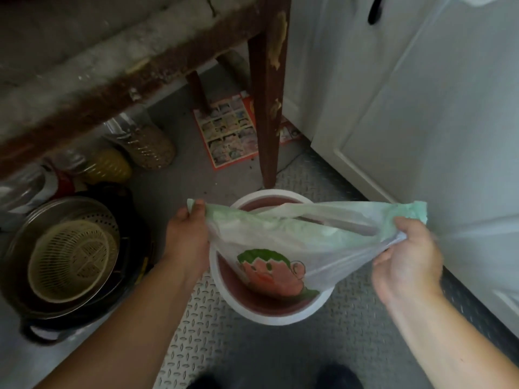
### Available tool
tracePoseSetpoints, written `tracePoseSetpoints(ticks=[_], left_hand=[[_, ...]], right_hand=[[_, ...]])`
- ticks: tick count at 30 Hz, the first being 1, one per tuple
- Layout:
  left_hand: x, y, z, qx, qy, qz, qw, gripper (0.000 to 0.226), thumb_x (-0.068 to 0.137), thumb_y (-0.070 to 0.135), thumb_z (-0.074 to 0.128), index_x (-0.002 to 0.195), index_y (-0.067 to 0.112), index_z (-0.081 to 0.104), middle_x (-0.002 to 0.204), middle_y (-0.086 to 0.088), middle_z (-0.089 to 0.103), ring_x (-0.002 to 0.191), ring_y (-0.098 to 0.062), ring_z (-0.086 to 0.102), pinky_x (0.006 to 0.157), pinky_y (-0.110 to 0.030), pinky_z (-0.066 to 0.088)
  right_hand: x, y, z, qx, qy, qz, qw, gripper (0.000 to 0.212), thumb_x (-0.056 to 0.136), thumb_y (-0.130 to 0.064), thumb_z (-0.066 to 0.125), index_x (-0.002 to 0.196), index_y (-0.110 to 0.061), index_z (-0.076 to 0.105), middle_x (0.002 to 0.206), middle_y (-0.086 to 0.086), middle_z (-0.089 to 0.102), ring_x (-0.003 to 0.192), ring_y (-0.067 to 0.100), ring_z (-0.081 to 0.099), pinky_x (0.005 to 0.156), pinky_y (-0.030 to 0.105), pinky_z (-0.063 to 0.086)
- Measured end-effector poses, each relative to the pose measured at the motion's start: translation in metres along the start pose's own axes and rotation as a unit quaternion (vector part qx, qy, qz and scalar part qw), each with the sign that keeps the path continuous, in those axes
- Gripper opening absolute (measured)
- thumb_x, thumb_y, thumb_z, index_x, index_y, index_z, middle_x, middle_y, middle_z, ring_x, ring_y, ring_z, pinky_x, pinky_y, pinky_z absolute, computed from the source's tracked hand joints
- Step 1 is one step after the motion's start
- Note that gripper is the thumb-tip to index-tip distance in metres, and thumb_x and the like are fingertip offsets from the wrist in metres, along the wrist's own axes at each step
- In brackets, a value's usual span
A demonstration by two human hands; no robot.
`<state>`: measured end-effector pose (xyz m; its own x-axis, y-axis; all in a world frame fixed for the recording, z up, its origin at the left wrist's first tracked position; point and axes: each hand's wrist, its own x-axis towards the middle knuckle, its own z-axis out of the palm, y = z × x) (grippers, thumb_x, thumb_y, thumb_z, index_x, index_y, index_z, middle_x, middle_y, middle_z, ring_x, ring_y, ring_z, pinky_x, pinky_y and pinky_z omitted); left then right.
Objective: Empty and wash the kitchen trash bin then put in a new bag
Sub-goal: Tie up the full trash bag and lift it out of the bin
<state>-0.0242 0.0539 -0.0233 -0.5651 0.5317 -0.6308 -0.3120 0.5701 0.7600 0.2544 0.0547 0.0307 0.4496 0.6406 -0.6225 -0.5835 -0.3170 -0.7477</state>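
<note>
**Bag stretched open over the bin**

From the head camera, the plastic bag (pixel 280 248) hung mouth-up over the trash bin (pixel 269 313), its opening pulled wide so that the long axis of the mouth ran left to right across the view. Its closed end drooped down into the bin, and a printed cartoon face in green and orange showed on the near side. The left hand (pixel 186 234) pinched the left edge of the mouth, fingers curled around the bunched film. The right hand (pixel 407 256) gripped the right edge the same way, thumb over gathered plastic. Both edges were held above the rim, apart from it.

The bin stood upright on the floor (pixel 224 346), just in front of a table leg (pixel 268 108), its round opening facing the camera. The floor there was a grey sheet with a raised diamond tread. To the right rose a white panelled cabinet door (pixel 421 122) with a dark handle (pixel 375 9) at the top edge of the view.

The bag was thin, translucent and pale green, creased where it was bunched. The bin had a white rim and outer wall and a reddish-brown inside. The table leg was dark wood with chipped patches. At the left edge of the floor sat a metal colander (pixel 56 220) with a cream plastic basket (pixel 70 259) nested inside, and behind them several jars (pixel 146 141), blurred. A printed leaflet (pixel 227 130) lay flat under the table
</note>
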Motion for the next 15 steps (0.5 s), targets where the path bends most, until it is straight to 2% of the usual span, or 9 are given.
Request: tracePoseSetpoints(ticks=[2,4,6,8,9,11,12,14,15], left_hand=[[0.0,0.003,0.008,0.024,0.008,0.008,1.0,0.042,0.095,0.046,0.056,0.119,0.012,0.067,0.101,-0.012,0.073,0.091,-0.03,0.073,0.089,-0.049,0.06],[0.0,0.003,0.016,0.042,0.011,0.017,0.999,0.046,0.093,0.051,0.054,0.121,0.016,0.066,0.104,-0.012,0.072,0.092,-0.03,0.072,0.088,-0.049,0.06],[-0.003,0.0,0.023,0.043,0.006,0.022,0.999,0.039,0.098,0.047,0.052,0.116,0.016,0.067,0.099,-0.013,0.073,0.087,-0.029,0.072,0.084,-0.047,0.061],[-0.005,-0.004,0.029,0.036,-0.003,0.023,0.999,0.035,0.102,0.044,0.05,0.111,0.016,0.069,0.098,-0.013,0.076,0.088,-0.03,0.074,0.086,-0.048,0.061],[-0.005,-0.006,0.031,0.026,-0.006,0.026,0.999,0.031,0.102,0.042,0.049,0.106,0.018,0.069,0.093,-0.011,0.078,0.086,-0.03,0.075,0.084,-0.047,0.062],[-0.005,-0.008,0.038,-0.017,-0.023,0.028,0.999,0.024,0.103,0.039,0.05,0.1,0.02,0.064,0.08,-0.007,0.079,0.075,-0.023,0.077,0.069,-0.038,0.064],[-0.008,-0.008,0.042,-0.033,-0.033,0.031,0.998,0.022,0.104,0.039,0.05,0.1,0.02,0.062,0.073,-0.005,0.079,0.066,-0.019,0.076,0.057,-0.032,0.062],[-0.013,-0.008,0.051,-0.026,-0.043,0.051,0.997,0.021,0.104,0.038,0.05,0.101,0.02,0.06,0.065,-0.005,0.076,0.055,-0.016,0.072,0.046,-0.026,0.056],[-0.016,-0.01,0.055,-0.016,-0.048,0.063,0.997,0.022,0.104,0.038,0.05,0.099,0.019,0.061,0.065,-0.006,0.075,0.059,-0.019,0.073,0.049,-0.028,0.058]], right_hand=[[0.005,0.0,0.01,0.019,-0.11,0.024,0.993,0.016,0.091,-0.011,0.044,0.101,-0.01,0.057,0.094,0.012,0.077,0.09,0.029,0.073,0.077,0.04,0.057],[0.012,-0.001,0.02,0.003,-0.216,0.068,0.974,0.033,0.088,-0.016,0.042,0.114,-0.001,0.055,0.111,0.024,0.072,0.104,0.04,0.07,0.085,0.051,0.056],[0.017,-0.002,0.03,-0.037,-0.294,0.11,0.949,0.047,0.078,-0.025,0.047,0.108,0.008,0.065,0.113,0.028,0.07,0.108,0.044,0.066,0.083,0.051,0.057],[0.019,-0.002,0.04,-0.071,-0.344,0.141,0.926,0.048,0.071,-0.03,0.051,0.09,0.008,0.07,0.104,0.032,0.069,0.104,0.045,0.067,0.084,0.051,0.058],[0.017,0.001,0.045,-0.073,-0.353,0.151,0.92,0.041,0.069,-0.029,0.054,0.084,0.008,0.066,0.094,0.031,0.068,0.097,0.045,0.068,0.084,0.052,0.058],[0.015,0.012,0.05,-0.075,-0.338,0.15,0.926,0.024,0.067,-0.017,0.06,0.08,0.002,0.055,0.075,0.023,0.06,0.08,0.042,0.066,0.08,0.059,0.058],[0.014,0.018,0.052,-0.092,-0.327,0.136,0.93,0.015,0.07,-0.012,0.059,0.075,0.002,0.057,0.068,0.021,0.059,0.073,0.04,0.065,0.078,0.06,0.058],[0.012,0.032,0.054,-0.188,-0.332,0.079,0.921,0.018,0.074,-0.014,0.059,0.065,-0.003,0.07,0.065,0.014,0.066,0.066,0.035,0.068,0.072,0.052,0.059],[0.011,0.04,0.054,-0.242,-0.34,0.047,0.907,0.02,0.076,-0.017,0.06,0.067,-0.006,0.074,0.067,0.013,0.069,0.066,0.032,0.067,0.068,0.045,0.058]])
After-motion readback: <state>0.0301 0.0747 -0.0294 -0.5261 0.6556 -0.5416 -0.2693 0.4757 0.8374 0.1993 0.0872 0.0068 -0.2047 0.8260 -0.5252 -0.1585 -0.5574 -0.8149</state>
